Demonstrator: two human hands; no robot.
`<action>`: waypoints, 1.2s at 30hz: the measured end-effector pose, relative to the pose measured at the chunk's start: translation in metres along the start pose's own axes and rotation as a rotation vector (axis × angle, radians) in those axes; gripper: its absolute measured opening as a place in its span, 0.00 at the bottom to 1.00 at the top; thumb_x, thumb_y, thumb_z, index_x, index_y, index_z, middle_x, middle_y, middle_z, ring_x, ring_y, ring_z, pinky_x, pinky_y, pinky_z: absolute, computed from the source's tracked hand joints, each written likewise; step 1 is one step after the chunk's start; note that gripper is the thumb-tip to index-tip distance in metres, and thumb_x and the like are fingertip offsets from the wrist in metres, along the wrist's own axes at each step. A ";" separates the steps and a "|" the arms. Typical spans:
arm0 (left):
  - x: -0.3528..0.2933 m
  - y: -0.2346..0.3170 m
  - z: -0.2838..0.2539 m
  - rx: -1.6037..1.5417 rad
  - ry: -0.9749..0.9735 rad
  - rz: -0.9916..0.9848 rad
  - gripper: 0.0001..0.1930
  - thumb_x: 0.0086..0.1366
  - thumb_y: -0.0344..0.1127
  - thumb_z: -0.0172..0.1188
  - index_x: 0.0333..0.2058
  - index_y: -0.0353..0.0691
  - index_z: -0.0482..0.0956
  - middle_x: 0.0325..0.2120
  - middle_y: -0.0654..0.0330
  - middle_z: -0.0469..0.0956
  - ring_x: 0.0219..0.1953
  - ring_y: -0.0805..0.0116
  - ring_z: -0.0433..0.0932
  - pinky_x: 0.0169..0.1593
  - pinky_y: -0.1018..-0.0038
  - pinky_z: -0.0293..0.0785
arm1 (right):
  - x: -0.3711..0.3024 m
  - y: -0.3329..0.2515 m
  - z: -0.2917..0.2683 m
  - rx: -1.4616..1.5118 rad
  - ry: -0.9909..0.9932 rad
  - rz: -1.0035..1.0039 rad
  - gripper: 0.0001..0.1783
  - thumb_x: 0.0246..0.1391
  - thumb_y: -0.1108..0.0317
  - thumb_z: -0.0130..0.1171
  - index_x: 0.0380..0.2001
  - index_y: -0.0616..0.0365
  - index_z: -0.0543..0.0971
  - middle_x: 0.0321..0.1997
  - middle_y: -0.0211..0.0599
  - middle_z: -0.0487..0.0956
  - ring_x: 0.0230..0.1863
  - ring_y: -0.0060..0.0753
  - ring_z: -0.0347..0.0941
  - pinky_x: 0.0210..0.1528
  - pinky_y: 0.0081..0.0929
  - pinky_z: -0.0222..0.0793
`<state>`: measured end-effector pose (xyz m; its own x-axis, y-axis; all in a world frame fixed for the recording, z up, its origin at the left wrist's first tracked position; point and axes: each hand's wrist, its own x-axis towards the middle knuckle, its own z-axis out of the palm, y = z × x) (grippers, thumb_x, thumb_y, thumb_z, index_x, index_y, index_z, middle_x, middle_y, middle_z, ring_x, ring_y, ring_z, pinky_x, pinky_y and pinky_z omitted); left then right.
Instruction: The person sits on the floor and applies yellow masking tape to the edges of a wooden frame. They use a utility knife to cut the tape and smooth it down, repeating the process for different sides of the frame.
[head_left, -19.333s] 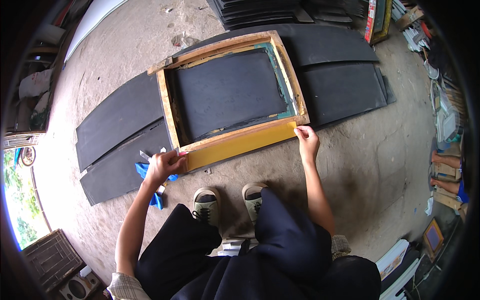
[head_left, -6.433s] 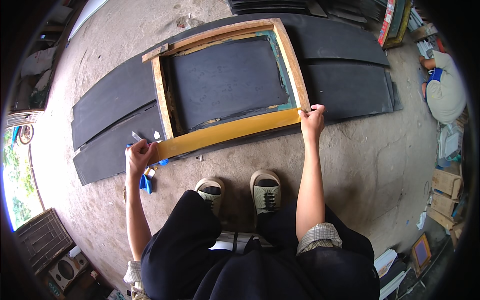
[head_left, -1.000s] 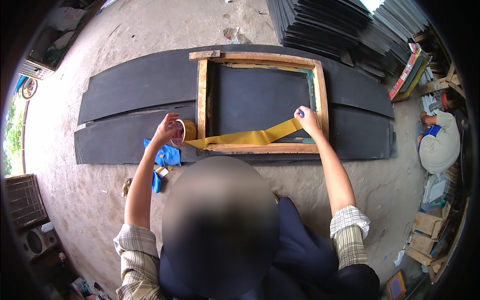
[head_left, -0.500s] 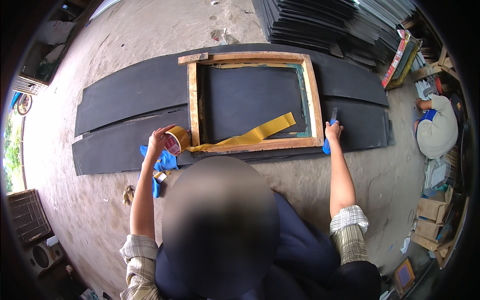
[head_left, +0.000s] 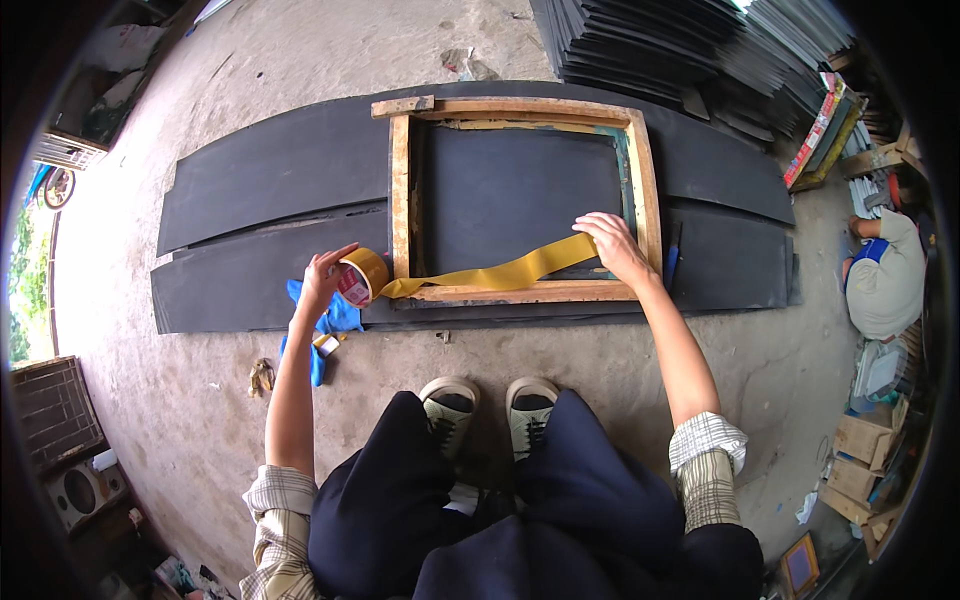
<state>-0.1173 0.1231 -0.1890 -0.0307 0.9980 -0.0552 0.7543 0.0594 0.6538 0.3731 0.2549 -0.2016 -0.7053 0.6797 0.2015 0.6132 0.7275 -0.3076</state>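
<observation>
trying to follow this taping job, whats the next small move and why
Probably lower the yellow tape strip onto the wooden frame's near rail and press it flat. The strip hangs slack and wavy between the tape roll in the left hand and the right hand, not yet stuck along the rail.

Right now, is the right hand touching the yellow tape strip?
Touching. The head view shows the right hand with its fingers on the far end of the yellow tape strip, which runs back to the tape roll in the left hand.

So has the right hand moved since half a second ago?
Yes. The right hand has come in from outside the wooden frame's right rail to the loose end of the yellow tape.
</observation>
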 end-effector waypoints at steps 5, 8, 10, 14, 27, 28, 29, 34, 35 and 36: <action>-0.002 0.002 -0.007 0.045 -0.002 0.029 0.21 0.54 0.24 0.51 0.48 0.48 0.76 0.36 0.57 0.78 0.36 0.58 0.71 0.46 0.68 0.68 | 0.008 -0.014 0.001 0.103 -0.087 0.067 0.25 0.40 0.86 0.47 0.45 0.58 0.69 0.44 0.36 0.70 0.50 0.38 0.64 0.56 0.33 0.61; -0.004 0.001 -0.009 0.045 0.004 0.019 0.21 0.54 0.24 0.52 0.48 0.49 0.76 0.37 0.57 0.77 0.37 0.58 0.71 0.47 0.68 0.68 | 0.005 -0.012 -0.001 0.150 -0.114 0.143 0.24 0.39 0.85 0.49 0.44 0.59 0.68 0.42 0.37 0.69 0.48 0.39 0.64 0.55 0.33 0.62; -0.006 -0.001 -0.010 0.042 0.015 0.016 0.21 0.54 0.25 0.52 0.48 0.49 0.77 0.38 0.57 0.77 0.38 0.58 0.71 0.48 0.68 0.67 | 0.005 -0.012 -0.002 0.216 -0.139 0.221 0.22 0.39 0.85 0.50 0.42 0.59 0.68 0.41 0.37 0.69 0.48 0.39 0.64 0.54 0.34 0.62; -0.007 -0.004 -0.010 0.053 0.054 0.042 0.20 0.55 0.25 0.53 0.48 0.49 0.77 0.38 0.58 0.78 0.39 0.58 0.72 0.48 0.68 0.67 | 0.000 -0.010 0.005 0.181 -0.051 0.147 0.18 0.41 0.83 0.54 0.39 0.59 0.69 0.40 0.37 0.69 0.45 0.39 0.65 0.52 0.34 0.62; -0.016 0.000 -0.021 0.026 0.078 0.013 0.25 0.51 0.22 0.49 0.48 0.49 0.76 0.39 0.59 0.77 0.39 0.59 0.71 0.49 0.69 0.68 | -0.002 -0.010 0.009 0.211 -0.036 0.209 0.10 0.43 0.82 0.54 0.32 0.59 0.71 0.33 0.37 0.70 0.40 0.39 0.67 0.44 0.33 0.65; -0.017 0.002 -0.025 0.029 0.105 0.031 0.25 0.51 0.22 0.48 0.48 0.49 0.76 0.40 0.59 0.77 0.40 0.59 0.71 0.49 0.69 0.68 | -0.003 -0.009 0.006 0.265 0.035 0.241 0.11 0.43 0.82 0.55 0.32 0.59 0.71 0.34 0.36 0.70 0.40 0.38 0.68 0.43 0.32 0.66; -0.019 0.004 -0.030 0.033 0.135 0.048 0.25 0.51 0.22 0.48 0.48 0.48 0.76 0.40 0.59 0.77 0.40 0.60 0.71 0.49 0.69 0.68 | -0.005 -0.007 0.001 0.319 0.107 0.269 0.11 0.43 0.82 0.55 0.32 0.59 0.70 0.34 0.36 0.70 0.40 0.36 0.68 0.43 0.31 0.66; -0.031 0.015 -0.048 -0.043 0.247 0.057 0.23 0.53 0.21 0.49 0.49 0.45 0.75 0.41 0.58 0.73 0.44 0.62 0.70 0.51 0.70 0.65 | -0.028 0.000 -0.033 0.742 0.294 0.508 0.14 0.46 0.82 0.56 0.36 0.56 0.69 0.33 0.25 0.75 0.33 0.17 0.70 0.33 0.14 0.63; -0.033 0.016 -0.049 -0.097 0.247 0.038 0.23 0.54 0.21 0.49 0.49 0.44 0.74 0.41 0.58 0.73 0.45 0.63 0.70 0.51 0.71 0.65 | -0.032 -0.004 -0.038 0.766 0.314 0.542 0.15 0.46 0.82 0.55 0.38 0.56 0.72 0.32 0.25 0.73 0.32 0.15 0.68 0.32 0.13 0.62; -0.035 0.016 -0.049 -0.151 0.246 0.020 0.22 0.55 0.21 0.49 0.49 0.44 0.74 0.41 0.58 0.72 0.45 0.64 0.70 0.51 0.72 0.65 | -0.035 -0.008 -0.043 0.717 0.335 0.532 0.15 0.47 0.82 0.56 0.38 0.56 0.73 0.32 0.25 0.72 0.31 0.14 0.67 0.31 0.12 0.61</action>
<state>-0.1359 0.0906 -0.1394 -0.1893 0.9731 0.1316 0.6509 0.0240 0.7588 0.4083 0.2290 -0.1660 -0.1894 0.9775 0.0925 0.3812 0.1600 -0.9105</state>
